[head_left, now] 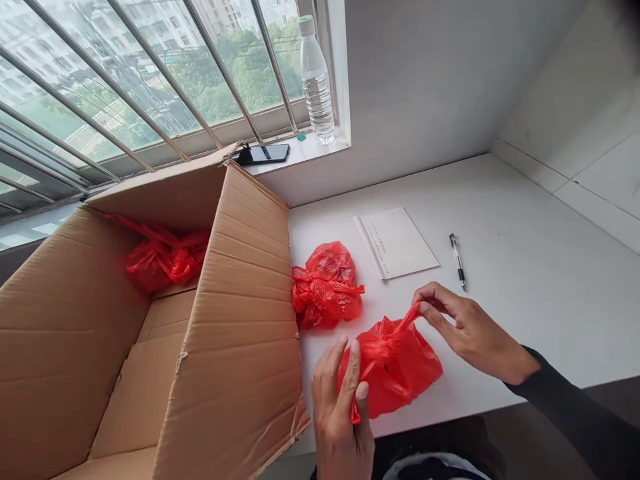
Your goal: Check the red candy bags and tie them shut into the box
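A red plastic bag (400, 373), knotted at the top, rests near the front edge of the white table. My right hand (457, 330) pinches one twisted handle of it between thumb and fingers, drawn up to the right. On the bag's left side is my left hand (343, 407), fingers bent, with the other handle's end poking out below its thumb. Just behind lies a second knotted red plastic bag (330, 287), against the cardboard box wall; neither hand touches it. What both bags contain is hidden.
A large open cardboard box (245, 287) stands on the left, with another red bag (167, 257) inside. A notepad (400, 243) and a pen (457, 262) lie on the table (540, 267). The windowsill holds a water bottle (317, 87) and a phone (267, 154).
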Motion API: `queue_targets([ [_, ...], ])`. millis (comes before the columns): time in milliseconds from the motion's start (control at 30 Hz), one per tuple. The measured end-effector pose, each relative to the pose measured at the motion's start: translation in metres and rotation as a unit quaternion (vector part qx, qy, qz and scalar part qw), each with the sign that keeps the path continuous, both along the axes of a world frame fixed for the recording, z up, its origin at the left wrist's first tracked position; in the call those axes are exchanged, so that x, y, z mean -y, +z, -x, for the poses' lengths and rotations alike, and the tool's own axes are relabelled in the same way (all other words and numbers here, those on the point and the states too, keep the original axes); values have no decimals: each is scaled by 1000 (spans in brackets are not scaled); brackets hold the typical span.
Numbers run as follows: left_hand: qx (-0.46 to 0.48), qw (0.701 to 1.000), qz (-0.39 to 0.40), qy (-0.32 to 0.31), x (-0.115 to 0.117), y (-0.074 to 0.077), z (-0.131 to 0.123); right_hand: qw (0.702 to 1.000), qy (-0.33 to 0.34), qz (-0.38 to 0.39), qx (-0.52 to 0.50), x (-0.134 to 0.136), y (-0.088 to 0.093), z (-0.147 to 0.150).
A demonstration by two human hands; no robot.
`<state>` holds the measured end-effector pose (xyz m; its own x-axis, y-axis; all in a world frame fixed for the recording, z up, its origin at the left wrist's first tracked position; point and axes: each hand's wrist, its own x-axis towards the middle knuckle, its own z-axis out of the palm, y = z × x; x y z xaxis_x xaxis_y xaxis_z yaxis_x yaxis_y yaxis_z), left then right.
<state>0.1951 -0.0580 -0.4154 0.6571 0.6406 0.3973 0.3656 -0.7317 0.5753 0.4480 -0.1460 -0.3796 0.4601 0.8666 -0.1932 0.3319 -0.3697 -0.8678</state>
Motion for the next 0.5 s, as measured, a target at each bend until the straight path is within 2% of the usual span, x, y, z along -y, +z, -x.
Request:
queue_targets([
  [100,8,995,63,82,11,-24,23,997,-62,49,24,15,-24,-10],
  [167,26,984,127,120,17,-27,24,996,-75,32,-26,19,-31,-9],
  [267,80,968,214,101,18,-13,4,980,-83,-50,-173,12,-26,2],
  [367,123,941,313,37,17,5,-16,942,-93,-73,-313,2,-17,15],
  [433,113,928,352,41,17,6,-19,919,-137,-80,-361,-1,-17,20],
  [500,77,925,360,93,19,-3,-12,906,-181,-92,-371,-1,-21,23],
])
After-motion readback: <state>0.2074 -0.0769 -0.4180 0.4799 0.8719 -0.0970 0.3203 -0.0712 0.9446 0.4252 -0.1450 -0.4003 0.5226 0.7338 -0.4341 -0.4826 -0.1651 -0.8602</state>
